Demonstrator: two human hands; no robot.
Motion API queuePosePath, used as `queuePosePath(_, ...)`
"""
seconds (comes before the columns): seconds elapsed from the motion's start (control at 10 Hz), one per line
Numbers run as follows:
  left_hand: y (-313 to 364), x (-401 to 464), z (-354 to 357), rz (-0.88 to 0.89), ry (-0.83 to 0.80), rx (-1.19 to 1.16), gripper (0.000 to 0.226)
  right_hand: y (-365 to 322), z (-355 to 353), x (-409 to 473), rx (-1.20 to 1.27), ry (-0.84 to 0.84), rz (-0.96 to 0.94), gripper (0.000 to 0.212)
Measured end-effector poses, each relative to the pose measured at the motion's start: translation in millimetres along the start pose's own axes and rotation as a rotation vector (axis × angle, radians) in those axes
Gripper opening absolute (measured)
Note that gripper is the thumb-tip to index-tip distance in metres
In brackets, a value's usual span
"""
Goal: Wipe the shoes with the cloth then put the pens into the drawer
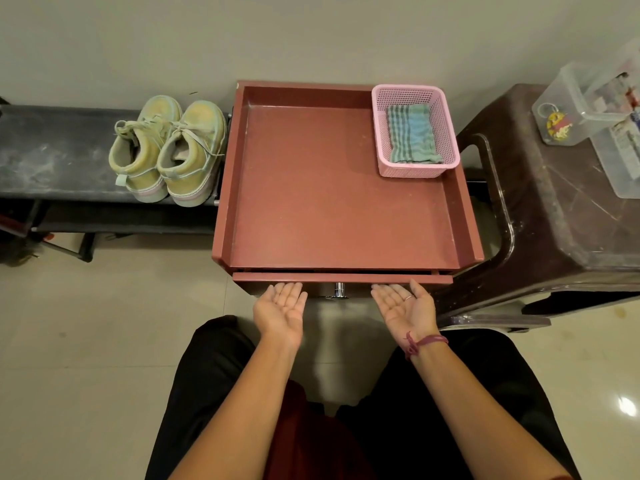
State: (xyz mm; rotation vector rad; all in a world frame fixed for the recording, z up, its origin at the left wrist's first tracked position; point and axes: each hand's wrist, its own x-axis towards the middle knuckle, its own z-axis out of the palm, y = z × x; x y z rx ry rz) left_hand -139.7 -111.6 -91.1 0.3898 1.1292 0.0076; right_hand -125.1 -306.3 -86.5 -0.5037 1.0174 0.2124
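Beside a dusty black bench [52,157], scuffed yellowish shoes [168,150] stand paired; folded striped cloth [412,135] fills basket [414,131]; left hand [280,310] and right hand [403,308] lie released, palms up, before the seemingly near-closed drawer [343,278].

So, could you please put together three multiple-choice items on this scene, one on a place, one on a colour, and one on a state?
1. Where does the cloth lie?
A. In the basket
B. On the shoes
C. On the floor

2. What colour is the basket?
A. Blue
B. Pink
C. Black

3. How are the left hand and right hand held?
A. Both grip the cloth
B. One holds a shoe
C. Both open, palms up, holding nothing

Answers:
1. A, the striped cloth sits folded inside the basket on the red cabinet.
2. B, its mesh walls are plainly pink.
3. C, both palms face up with straight fingers just in front of the drawer.
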Motion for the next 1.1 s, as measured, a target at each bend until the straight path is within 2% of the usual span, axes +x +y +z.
queuePosePath(0.4, -3.3, 10.1, 5.9, -0.019, -0.138, -0.077, 0.047, 14.1, 6.7, 9.8, -0.057, -0.176, 0.065, 0.058)
queuePosePath(0.7, 14.6, -25.1, 5.3, -0.032, -0.282, 0.074, 0.053, 1.4, 3.7, -22.6, -0.197, -0.224, 0.023, 0.060)
queuePosePath(0.8, 26.6, -43.7, 0.8, 0.000, -0.283, 0.157, 0.050, -2.8, 3.1, -44.1, -0.238, -0.243, -0.020, 0.056)
queuePosePath(1.0, 51.1, -90.6, -9.9, 0.106, -0.317, 0.182, 0.039, -14.5, 2.5, -100.5, -0.496, -0.244, -0.211, 0.046)
queuePosePath(1.1, 55.5, -115.8, -11.3, 0.224, -0.327, 0.351, 0.034, -17.4, 11.4, -127.9, -0.736, -0.194, -0.428, 0.041)
